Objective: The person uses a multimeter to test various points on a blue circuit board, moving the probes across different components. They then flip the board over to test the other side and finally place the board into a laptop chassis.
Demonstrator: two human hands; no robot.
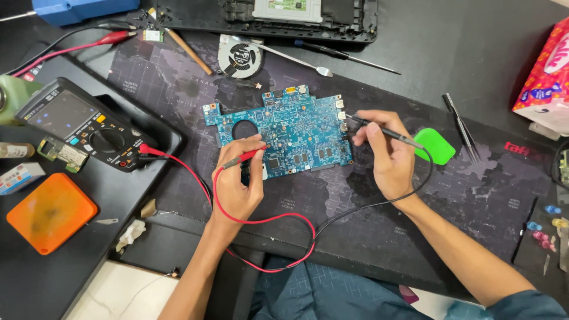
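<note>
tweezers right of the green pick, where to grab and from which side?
Probably the tweezers at mid-body, pinched across the narrow width from above. They lie flat on the mat, tips spread toward the person, clear of the green pick and the right hand.

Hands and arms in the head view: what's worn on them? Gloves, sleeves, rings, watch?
Both are bare. The left hand and right hand have no gloves, and no rings or watch show. The left forearm is uncovered down to the frame edge. The right forearm is bare to near the elbow, where a dark teal sleeve begins at the lower right corner. No wrist strap or markings are visible.
</note>
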